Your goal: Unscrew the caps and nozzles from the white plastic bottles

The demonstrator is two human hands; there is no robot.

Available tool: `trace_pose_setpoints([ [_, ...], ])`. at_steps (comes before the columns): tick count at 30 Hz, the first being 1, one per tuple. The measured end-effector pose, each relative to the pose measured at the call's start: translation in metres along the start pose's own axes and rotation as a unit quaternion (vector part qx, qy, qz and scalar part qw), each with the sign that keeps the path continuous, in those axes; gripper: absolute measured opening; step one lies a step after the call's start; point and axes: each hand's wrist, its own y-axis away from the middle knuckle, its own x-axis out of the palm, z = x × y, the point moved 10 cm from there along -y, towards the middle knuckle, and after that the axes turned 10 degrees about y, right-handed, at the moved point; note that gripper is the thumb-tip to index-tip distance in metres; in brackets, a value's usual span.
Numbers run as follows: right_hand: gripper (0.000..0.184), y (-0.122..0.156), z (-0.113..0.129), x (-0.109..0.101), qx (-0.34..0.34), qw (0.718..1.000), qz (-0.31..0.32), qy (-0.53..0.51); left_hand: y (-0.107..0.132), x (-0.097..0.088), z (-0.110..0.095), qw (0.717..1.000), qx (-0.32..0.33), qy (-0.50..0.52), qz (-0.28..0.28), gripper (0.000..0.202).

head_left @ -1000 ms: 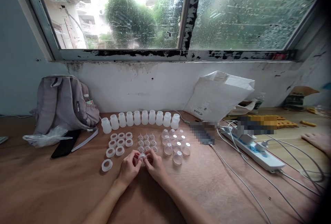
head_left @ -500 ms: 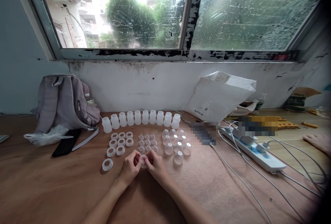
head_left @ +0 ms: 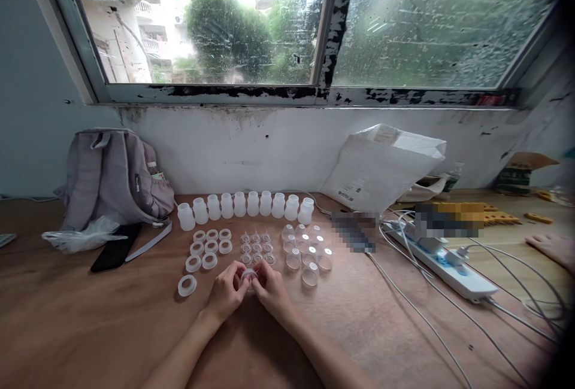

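Note:
Close to the table's front, my left hand [head_left: 230,287] and my right hand [head_left: 268,286] meet, their fingers closed on opposite sides of a translucent bottle collar ring [head_left: 248,273]. My fingertips press at its middle; whether a nipple sits inside is too small to tell. Just beyond my hands stand several clear bottle nipples [head_left: 257,248] in rows. Left of them lie several white collar rings [head_left: 210,246], with one single ring [head_left: 187,285] nearer my left wrist. Clear dome caps [head_left: 309,274] are grouped to the right. A row of frosted bottles [head_left: 253,204] stands behind everything.
A grey backpack [head_left: 105,173], a plastic bag [head_left: 83,236] and a black flat item [head_left: 115,250] are at the left. On the right are a white bag [head_left: 381,164], a power strip [head_left: 453,275] with trailing cables, and another person's hand [head_left: 550,248].
Both hands stay in nearly the same place. The piece between my fingers has tilted slightly, and the fingertips have shifted a little on it.

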Motion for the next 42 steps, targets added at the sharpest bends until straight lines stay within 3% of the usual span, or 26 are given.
trace_pose_setpoints([
  [5,0.013,-0.001,0.003,0.001,0.023,0.994,0.039,-0.098,-0.001,-0.006,0.009,0.999,-0.010,0.026,-0.029,0.011],
  [9,0.033,-0.002,-0.014,0.006,0.114,0.961,0.046,-0.246,-0.004,-0.006,0.028,0.994,-0.041,0.095,-0.044,0.012],
  [13,0.034,-0.003,-0.027,0.018,0.170,0.933,0.070,-0.309,-0.006,0.001,0.031,0.986,-0.052,0.160,-0.019,0.015],
  [22,0.031,-0.004,-0.027,0.013,0.146,0.941,0.038,-0.303,-0.002,0.002,0.012,0.948,-0.073,0.311,0.014,0.031],
  [30,0.030,-0.004,-0.028,0.017,0.162,0.938,0.060,-0.301,-0.002,0.011,0.018,0.952,-0.075,0.295,0.024,0.031],
  [42,0.029,-0.010,-0.026,0.001,0.126,0.946,0.015,-0.298,-0.009,0.006,0.011,0.961,-0.075,0.264,0.023,0.030],
])
